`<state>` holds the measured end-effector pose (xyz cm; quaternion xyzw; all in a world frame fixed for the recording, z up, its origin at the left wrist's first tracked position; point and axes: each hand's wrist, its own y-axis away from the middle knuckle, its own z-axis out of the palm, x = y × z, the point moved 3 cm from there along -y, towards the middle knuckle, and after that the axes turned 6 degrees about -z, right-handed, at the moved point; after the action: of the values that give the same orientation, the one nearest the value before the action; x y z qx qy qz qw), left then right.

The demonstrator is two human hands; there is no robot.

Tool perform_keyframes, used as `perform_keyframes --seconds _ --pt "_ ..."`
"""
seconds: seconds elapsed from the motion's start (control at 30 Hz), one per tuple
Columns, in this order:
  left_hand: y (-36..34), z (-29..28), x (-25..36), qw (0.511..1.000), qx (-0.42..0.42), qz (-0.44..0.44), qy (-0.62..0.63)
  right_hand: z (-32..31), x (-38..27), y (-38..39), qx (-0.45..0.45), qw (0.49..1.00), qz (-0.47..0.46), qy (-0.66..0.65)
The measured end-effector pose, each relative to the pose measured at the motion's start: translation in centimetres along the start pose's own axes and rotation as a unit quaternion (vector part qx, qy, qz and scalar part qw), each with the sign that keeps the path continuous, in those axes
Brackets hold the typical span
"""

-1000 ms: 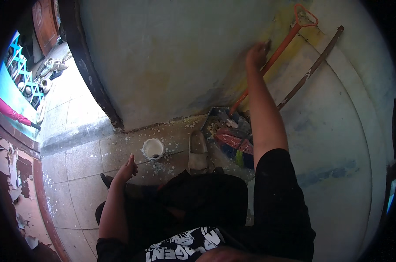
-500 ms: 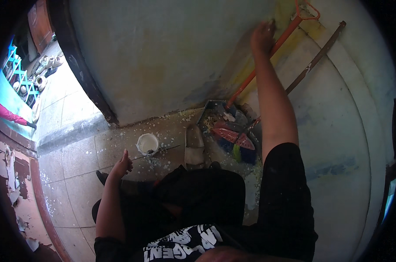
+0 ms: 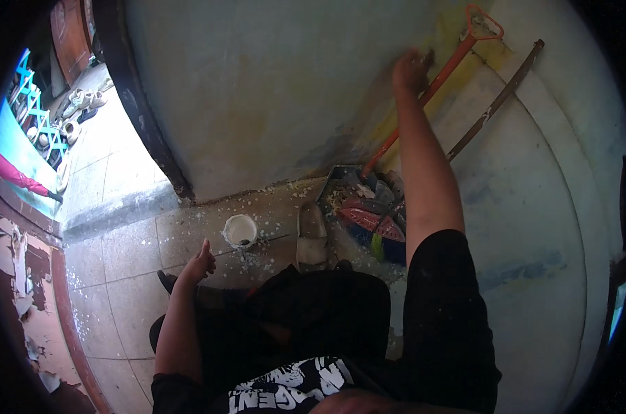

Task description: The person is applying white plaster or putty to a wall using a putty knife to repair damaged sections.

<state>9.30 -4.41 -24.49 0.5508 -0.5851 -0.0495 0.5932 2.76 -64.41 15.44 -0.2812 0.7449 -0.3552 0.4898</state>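
Observation:
My right hand (image 3: 411,69) is raised against the pale blue-grey wall (image 3: 258,83), its fingers closed on a small dark tool (image 3: 429,55) whose tip touches a yellowish patch of the wall. An orange-handled shovel (image 3: 443,74) leans on the wall just to the right of that hand. Low at my side hangs my left hand (image 3: 199,262), fingers loosely apart and holding nothing. A small white bucket (image 3: 240,231) stands on the tiled floor close to it, with a thin stick beside it. My shoe (image 3: 311,234) is planted near the wall's foot.
A rusty brown rod (image 3: 496,103) leans on the wall right of the shovel. Red and blue items (image 3: 372,221) lie piled at the wall's base. White flakes litter the tiles (image 3: 120,276). A dark door frame (image 3: 147,131) edges the wall at left, with shoes (image 3: 78,103) beyond it.
My right hand has slid up and to the right along the wall with the tool. My left hand stays low near the bucket.

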Motion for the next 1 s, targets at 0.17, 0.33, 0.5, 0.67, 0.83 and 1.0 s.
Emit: perform_keyframes --seconds 0.17,0.33,0.5,0.67,0.83,1.0 --pt "0.4 0.0 0.3 1.000 -0.009 -0.002 -0.002 1.2 1.2 -0.9 -0.068 0.985 0.154 0.036" --pt "0.5 -0.1 0.4 1.000 0.010 0.010 0.002 0.0 -1.4 -5.2 0.010 0.999 -0.032 0.019" --pt "0.1 0.0 0.1 1.000 0.008 0.003 -0.008 -1.6 -0.5 -0.5 0.106 0.982 -0.143 -0.069" --pt "0.1 0.0 -0.2 1.000 -0.003 0.005 -0.008 -0.2 -1.5 -3.9 -0.039 0.998 0.033 0.028" --pt "0.1 -0.2 0.1 1.000 0.008 -0.001 -0.013 -1.1 -2.6 -4.9 0.058 0.993 -0.099 0.002" --pt "0.4 0.1 0.3 1.000 -0.002 0.005 0.008 -1.0 0.2 0.8 0.023 0.994 -0.105 0.022"
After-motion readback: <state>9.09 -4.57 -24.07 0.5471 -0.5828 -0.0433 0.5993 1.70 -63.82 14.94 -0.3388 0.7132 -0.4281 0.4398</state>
